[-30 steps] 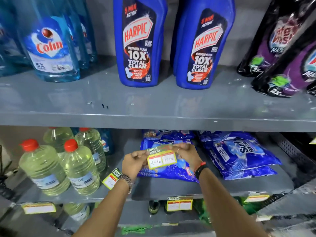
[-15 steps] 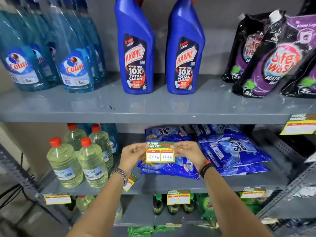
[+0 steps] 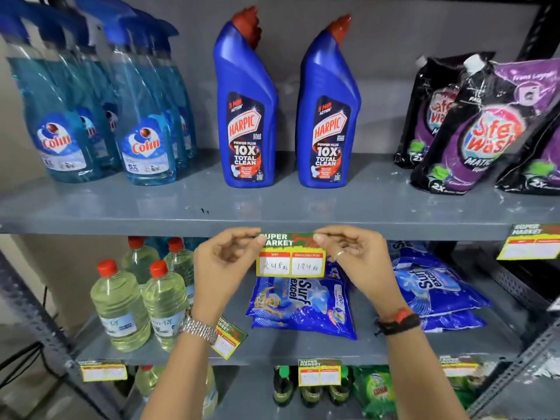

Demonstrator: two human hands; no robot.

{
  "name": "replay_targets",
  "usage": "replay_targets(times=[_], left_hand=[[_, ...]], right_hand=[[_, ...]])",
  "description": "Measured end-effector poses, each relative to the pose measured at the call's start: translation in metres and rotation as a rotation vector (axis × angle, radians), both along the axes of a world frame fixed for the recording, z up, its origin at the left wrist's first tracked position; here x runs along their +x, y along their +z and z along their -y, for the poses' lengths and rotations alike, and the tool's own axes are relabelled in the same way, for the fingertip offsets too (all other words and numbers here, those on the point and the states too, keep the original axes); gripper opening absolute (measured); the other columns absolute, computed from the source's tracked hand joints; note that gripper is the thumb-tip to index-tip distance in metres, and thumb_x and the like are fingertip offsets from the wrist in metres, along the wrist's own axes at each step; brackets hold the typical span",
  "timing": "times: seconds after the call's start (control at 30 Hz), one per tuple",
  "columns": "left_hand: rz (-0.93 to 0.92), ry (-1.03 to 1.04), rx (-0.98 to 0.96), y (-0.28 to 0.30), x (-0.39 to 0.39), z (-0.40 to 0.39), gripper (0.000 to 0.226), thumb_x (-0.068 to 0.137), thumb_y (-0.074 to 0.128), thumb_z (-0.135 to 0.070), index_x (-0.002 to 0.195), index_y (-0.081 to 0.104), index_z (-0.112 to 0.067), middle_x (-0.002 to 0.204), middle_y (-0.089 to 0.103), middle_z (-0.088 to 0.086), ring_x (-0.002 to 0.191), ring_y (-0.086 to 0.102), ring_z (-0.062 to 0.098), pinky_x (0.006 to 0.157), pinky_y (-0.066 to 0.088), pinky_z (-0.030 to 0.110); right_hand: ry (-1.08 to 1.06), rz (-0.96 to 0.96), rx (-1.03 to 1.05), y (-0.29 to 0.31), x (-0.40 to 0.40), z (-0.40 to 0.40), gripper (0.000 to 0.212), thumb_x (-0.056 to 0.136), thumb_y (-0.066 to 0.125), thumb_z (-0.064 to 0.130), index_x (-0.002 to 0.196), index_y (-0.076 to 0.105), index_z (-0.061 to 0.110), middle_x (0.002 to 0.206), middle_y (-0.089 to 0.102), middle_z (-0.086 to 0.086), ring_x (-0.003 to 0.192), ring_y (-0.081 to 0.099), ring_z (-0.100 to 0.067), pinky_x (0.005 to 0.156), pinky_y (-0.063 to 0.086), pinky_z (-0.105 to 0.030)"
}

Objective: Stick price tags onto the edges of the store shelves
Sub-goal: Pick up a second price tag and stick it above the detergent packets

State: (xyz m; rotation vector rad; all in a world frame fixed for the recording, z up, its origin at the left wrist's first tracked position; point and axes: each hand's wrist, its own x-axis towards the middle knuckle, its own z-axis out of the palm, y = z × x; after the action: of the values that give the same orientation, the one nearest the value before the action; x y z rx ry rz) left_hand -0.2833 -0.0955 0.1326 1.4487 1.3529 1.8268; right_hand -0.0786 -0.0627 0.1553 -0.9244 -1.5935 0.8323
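A yellow, green and red price tag (image 3: 290,256) with two handwritten white boxes is held up against the front edge of the upper grey shelf (image 3: 121,228). My left hand (image 3: 225,262) pinches its top left corner and my right hand (image 3: 351,256) pinches its top right corner. The tag's top strip touches the shelf edge, just below two blue Harpic bottles (image 3: 247,116). Under my left wrist a second tag (image 3: 228,339) shows at a tilt; what holds it is hidden.
Colin spray bottles (image 3: 142,122) stand at upper left, Safe Wash pouches (image 3: 478,131) at upper right. Below are yellowish bottles (image 3: 121,307) and Surf Excel bags (image 3: 303,301). Tags hang on the right of the upper edge (image 3: 530,242) and along the lower shelf edge (image 3: 319,372).
Both hands have lifted the tag from in front of the Surf Excel bags up to the upper shelf's front edge. The camera view has tilted upward.
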Motion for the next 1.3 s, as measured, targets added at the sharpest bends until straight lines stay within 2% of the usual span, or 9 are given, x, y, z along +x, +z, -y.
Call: replay_targets(times=[0.3, 0.47, 0.63, 0.73, 0.83, 0.93, 1.1, 1.2, 1.3], left_hand=[[-0.149, 0.197, -0.042, 0.012, 0.005, -0.014, 0.014, 0.075, 0.075, -0.034, 0.083, 0.074, -0.023, 0.071, 0.074, -0.005, 0.069, 0.07, 0.008, 0.068, 0.06, 0.035], [-0.185, 0.246, -0.051, 0.013, 0.007, -0.015, 0.017, 0.073, 0.074, -0.039, 0.081, 0.074, -0.024, 0.068, 0.073, -0.008, 0.066, 0.069, 0.005, 0.066, 0.06, 0.033], [-0.529, 0.612, -0.022, 0.02, 0.004, -0.006, 0.036, 0.067, 0.067, -0.064, 0.066, 0.063, -0.028, 0.056, 0.054, -0.012, 0.056, 0.051, 0.006, 0.047, 0.031, 0.018], [-0.637, 0.62, 0.097, 0.023, 0.003, -0.008, 0.034, 0.072, 0.064, -0.064, 0.079, 0.066, -0.03, 0.081, 0.058, -0.011, 0.079, 0.05, 0.01, 0.069, 0.033, 0.023], [-0.748, 0.439, 0.109, 0.026, 0.005, -0.021, 0.032, 0.078, 0.057, -0.062, 0.09, 0.07, -0.036, 0.104, 0.066, -0.016, 0.106, 0.056, 0.007, 0.099, 0.028, 0.028], [-0.705, 0.343, 0.077, 0.024, 0.004, -0.028, 0.028, 0.079, 0.057, -0.059, 0.09, 0.072, -0.038, 0.1, 0.07, -0.019, 0.1, 0.059, 0.001, 0.096, 0.024, 0.025], [-0.679, 0.326, 0.087, 0.019, -0.002, -0.029, 0.022, 0.081, 0.061, -0.051, 0.093, 0.072, -0.037, 0.103, 0.071, -0.02, 0.101, 0.058, 0.001, 0.087, 0.021, 0.02], [-0.68, 0.287, 0.103, 0.017, -0.004, -0.029, 0.02, 0.084, 0.06, -0.046, 0.096, 0.071, -0.036, 0.107, 0.07, -0.019, 0.105, 0.058, 0.003, 0.089, 0.023, 0.022], [-0.693, 0.233, 0.123, 0.015, -0.01, -0.027, 0.016, 0.087, 0.059, -0.038, 0.1, 0.069, -0.034, 0.112, 0.068, -0.02, 0.109, 0.057, 0.002, 0.094, 0.025, 0.022]], right_hand=[[-0.217, 0.134, 0.067, 0.005, -0.011, -0.008, 0.004, 0.079, 0.072, 0.023, 0.081, 0.073, 0.02, 0.067, 0.069, 0.013, 0.06, 0.061, 0.007, 0.06, 0.048, -0.004], [-0.293, 0.151, 0.107, 0.004, -0.016, -0.008, 0.007, 0.078, 0.073, 0.022, 0.077, 0.071, 0.016, 0.062, 0.065, 0.013, 0.059, 0.06, 0.001, 0.056, 0.047, -0.004], [-0.513, 0.262, 0.241, 0.001, -0.023, -0.004, 0.029, 0.073, 0.075, 0.038, 0.09, 0.061, 0.02, 0.077, 0.065, 0.002, 0.07, 0.059, -0.014, 0.068, 0.054, -0.03], [-0.548, 0.401, 0.355, 0.0, -0.036, -0.004, 0.062, 0.07, 0.069, 0.059, 0.115, 0.051, 0.019, 0.109, 0.061, 0.0, 0.102, 0.053, -0.018, 0.092, 0.044, -0.036], [-0.533, 0.484, 0.299, -0.002, -0.049, -0.012, 0.071, 0.07, 0.061, 0.067, 0.121, 0.05, 0.018, 0.116, 0.063, -0.001, 0.113, 0.053, -0.022, 0.105, 0.035, -0.041], [-0.516, 0.433, 0.25, -0.004, -0.049, -0.016, 0.062, 0.071, 0.065, 0.061, 0.115, 0.052, 0.019, 0.111, 0.065, 0.0, 0.109, 0.052, -0.021, 0.102, 0.035, -0.038], [-0.429, 0.33, 0.204, 0.0, -0.04, -0.017, 0.035, 0.076, 0.073, 0.028, 0.102, 0.051, 0.021, 0.109, 0.068, 0.004, 0.106, 0.056, -0.018, 0.09, 0.035, -0.028], [-0.354, 0.271, 0.199, 0.004, -0.031, -0.018, 0.031, 0.077, 0.07, 0.01, 0.095, 0.049, 0.021, 0.106, 0.072, 0.004, 0.101, 0.062, -0.001, 0.095, 0.046, -0.03], [-0.287, 0.21, 0.171, 0.005, -0.024, -0.017, 0.033, 0.081, 0.057, -0.009, 0.091, 0.045, 0.021, 0.104, 0.07, 0.003, 0.09, 0.056, 0.023, 0.085, 0.05, -0.015]])
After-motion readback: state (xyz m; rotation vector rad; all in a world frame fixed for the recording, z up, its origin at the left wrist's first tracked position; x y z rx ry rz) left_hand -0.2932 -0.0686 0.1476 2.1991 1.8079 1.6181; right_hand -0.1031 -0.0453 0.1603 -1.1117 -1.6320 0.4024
